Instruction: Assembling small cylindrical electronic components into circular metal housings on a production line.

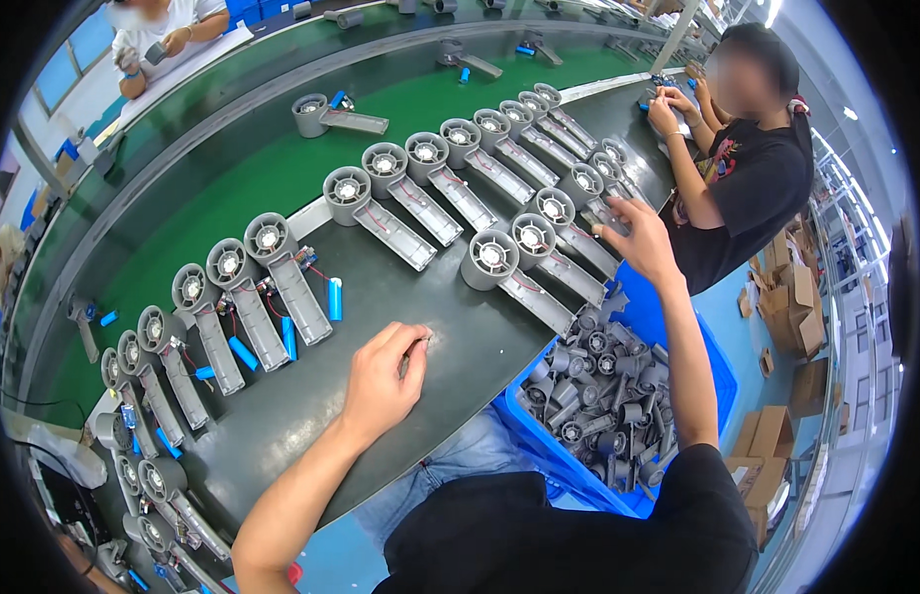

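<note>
My left hand (384, 381) hovers over the dark green worktop, thumb and fingertips pinched together. Something tiny may be between them, but I cannot make it out. Off to the right, my right hand (640, 240) reaches over a group of grey plastic fan housings, its thumb and fingers apart. Nearest to it lies a housing with a long open handle (586, 247); whether the fingers touch it I cannot tell. In front of that group is another fan housing (491, 255), its round fan end to the left and its handle toward the worktop's near edge.
A blue crate (722, 381) full of small grey housings (603, 396) stands right of my lap. More housings (267, 238), some wired to blue cylindrical cells (335, 299), line the worktop's far edge. Beyond runs a green conveyor (242, 148). A co-worker (752, 148) sits at right.
</note>
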The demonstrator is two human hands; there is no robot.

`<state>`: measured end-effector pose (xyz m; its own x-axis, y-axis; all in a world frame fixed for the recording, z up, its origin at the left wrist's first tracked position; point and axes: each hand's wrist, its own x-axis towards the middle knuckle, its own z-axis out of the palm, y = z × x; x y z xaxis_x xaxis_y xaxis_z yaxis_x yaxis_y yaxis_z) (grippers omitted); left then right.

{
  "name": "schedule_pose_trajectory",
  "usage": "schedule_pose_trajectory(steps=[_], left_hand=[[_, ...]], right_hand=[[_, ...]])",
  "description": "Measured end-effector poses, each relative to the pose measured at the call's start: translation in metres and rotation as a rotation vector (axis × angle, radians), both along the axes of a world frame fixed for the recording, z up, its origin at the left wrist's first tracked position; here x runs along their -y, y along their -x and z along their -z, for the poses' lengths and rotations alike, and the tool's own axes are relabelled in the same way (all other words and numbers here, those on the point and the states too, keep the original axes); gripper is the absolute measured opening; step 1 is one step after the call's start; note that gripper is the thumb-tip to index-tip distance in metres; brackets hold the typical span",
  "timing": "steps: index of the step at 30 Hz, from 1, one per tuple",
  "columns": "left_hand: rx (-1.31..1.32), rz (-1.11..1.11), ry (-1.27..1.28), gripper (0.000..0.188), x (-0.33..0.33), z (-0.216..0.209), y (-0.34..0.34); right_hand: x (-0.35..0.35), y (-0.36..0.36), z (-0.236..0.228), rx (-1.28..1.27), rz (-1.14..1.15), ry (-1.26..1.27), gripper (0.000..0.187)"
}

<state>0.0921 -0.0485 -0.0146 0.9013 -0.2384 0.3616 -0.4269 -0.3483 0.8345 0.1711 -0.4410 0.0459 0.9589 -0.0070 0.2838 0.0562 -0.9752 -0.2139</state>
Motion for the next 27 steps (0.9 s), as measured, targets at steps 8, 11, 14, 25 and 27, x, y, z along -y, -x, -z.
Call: schedule_pose_trajectory(steps=[8,11,14,25,27], left_hand=[[-0.007,-0.005,0.002,0.010,0.000,0.000,0.001],[-0.012,-0.002,0.003,0.010,0.000,0.001,0.001],[0.001,0.002,0.005,0.010,-0.001,0.002,0.000],[0.011,0.001,0.002,0.010,-0.001,0.002,0.001],[-0.008,0.010,-0.004,0.010,-0.001,0.001,0.001]], right_hand=[[-0.010,0.006,0.003,0.241,-0.075,0.046,0.041],[-0.036,0.029,-0.007,-0.038,-0.037,-0.196,0.043],[-0.041,0.034,0.007,-0.080,-0.139,-0.078,0.049],[-0.020,0.029,0.028,0.175,-0.107,-0.037,0.043],[-0.026,0.037,0.021,0.252,-0.116,0.001,0.045]])
